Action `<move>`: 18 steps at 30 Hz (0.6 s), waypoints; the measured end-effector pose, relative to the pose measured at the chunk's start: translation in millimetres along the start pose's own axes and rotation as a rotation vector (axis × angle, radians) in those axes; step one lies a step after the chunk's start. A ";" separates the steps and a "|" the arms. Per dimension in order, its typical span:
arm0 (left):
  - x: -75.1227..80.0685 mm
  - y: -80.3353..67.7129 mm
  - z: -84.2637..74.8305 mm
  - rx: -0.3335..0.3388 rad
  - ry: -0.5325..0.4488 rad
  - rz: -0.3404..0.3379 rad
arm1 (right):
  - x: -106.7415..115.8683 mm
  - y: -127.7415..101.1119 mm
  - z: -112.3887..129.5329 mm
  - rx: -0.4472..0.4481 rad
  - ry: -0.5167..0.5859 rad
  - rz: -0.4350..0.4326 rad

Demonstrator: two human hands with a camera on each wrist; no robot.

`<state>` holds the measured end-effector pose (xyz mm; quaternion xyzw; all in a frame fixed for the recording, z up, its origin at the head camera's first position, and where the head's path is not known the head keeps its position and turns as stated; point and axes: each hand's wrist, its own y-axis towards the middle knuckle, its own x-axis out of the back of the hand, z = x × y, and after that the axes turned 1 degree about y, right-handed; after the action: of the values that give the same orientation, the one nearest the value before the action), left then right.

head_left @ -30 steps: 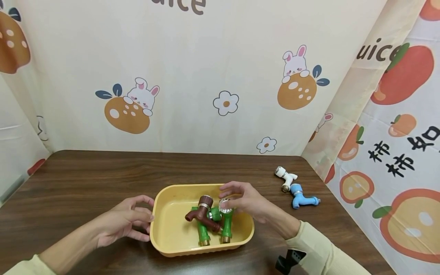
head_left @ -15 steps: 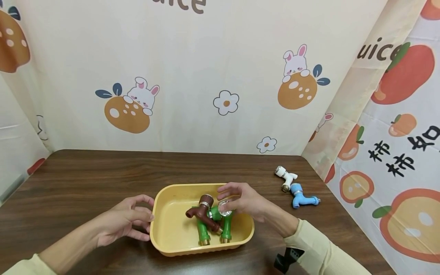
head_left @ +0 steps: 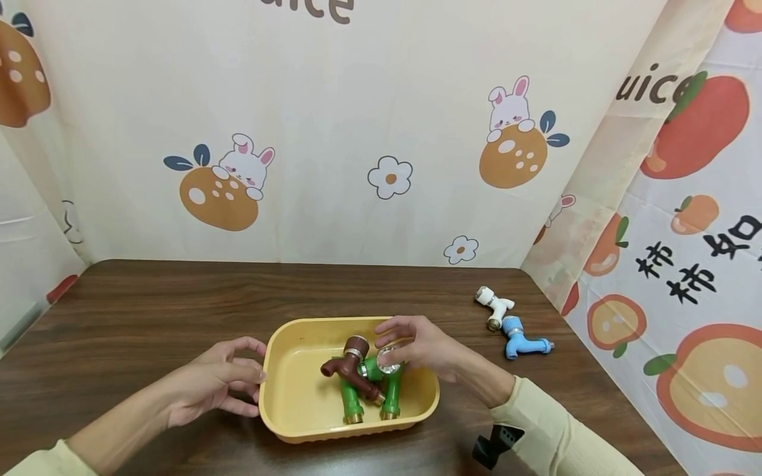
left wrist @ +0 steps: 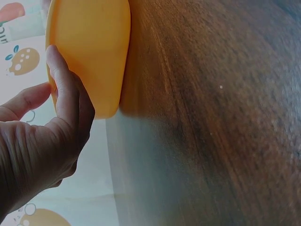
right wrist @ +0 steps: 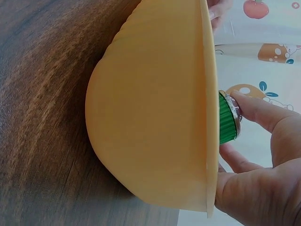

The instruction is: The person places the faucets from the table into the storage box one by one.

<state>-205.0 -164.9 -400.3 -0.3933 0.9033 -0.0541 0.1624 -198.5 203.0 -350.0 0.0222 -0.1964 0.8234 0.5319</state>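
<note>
A yellow basin (head_left: 297, 410) holds a brown tap (head_left: 355, 383) lying across two green taps. My right hand (head_left: 419, 344) reaches over the basin's far right side, with thumb and fingers around the shiny-topped knob of the right-hand green tap (head_left: 391, 396). In the right wrist view, the thumb lies against the silver rim of its ribbed green knob (right wrist: 228, 120), above the basin's edge. The other green tap (head_left: 351, 402) lies partly under the brown one. My left hand (head_left: 211, 377) has relaxed, spread fingers touching the basin's left side; the left wrist view shows fingertips (left wrist: 52, 52) at the rim.
On the dark wood table (head_left: 178, 297), a white tap (head_left: 495, 307) and a blue tap (head_left: 522, 342) lie at the back right. Behind the table hangs a printed curtain (head_left: 327, 218), with another (head_left: 631, 330) along the right side.
My right hand has shifted slightly left, its thumb now covering more of the green tap's knob. The left hand and the basin stay in place.
</note>
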 end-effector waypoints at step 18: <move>-0.6 0.1 -0.1 0.006 0.002 0.000 | -0.3 0.7 1.9 -0.021 -0.071 0.011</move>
<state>-204.6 -164.4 -400.1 -0.3929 0.9033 -0.0573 0.1626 -199.3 201.8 -348.5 0.0448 -0.2238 0.8229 0.5203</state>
